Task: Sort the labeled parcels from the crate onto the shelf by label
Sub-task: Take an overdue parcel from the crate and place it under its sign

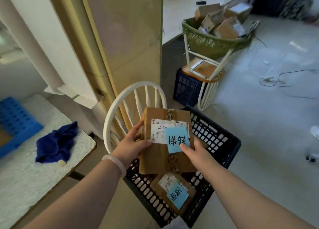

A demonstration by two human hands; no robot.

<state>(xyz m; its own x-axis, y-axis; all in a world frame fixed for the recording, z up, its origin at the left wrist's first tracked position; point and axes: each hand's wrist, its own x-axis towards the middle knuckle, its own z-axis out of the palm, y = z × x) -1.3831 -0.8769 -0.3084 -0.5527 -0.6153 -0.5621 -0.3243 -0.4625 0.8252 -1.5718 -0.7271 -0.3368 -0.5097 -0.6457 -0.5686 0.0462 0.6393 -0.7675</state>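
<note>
Bench [25, 185] sits at 9 o'clock, with a blue cloth [57, 142] lying on it. Black crate [224, 153] is at 6 o'clock, and a white chair back [120, 99] is seen at its 11 o'clock. It cannot be told whether the crate rests on the seat.

Held parcel [160, 161] is carried above the crate and clear of it, labelled face up, long axis roughly 12-to-6. Second parcel [162, 192] lies on the crate floor at 6 o'clock of the held one, skewed about 11-to-5.

Left hand [131, 142] is clamped on the held parcel's 9 o'clock edge, thumb on the top face and fingers wrapped round the side. Right hand [195, 151] is closed on the 3 o'clock edge, thumb laid on the blue note [176, 137].

Grip is two-handed across the short axis, so neither hand is nearer. Judgement: the label is being read and placement is not yet begun. No destination slot can be identified in view.
</note>
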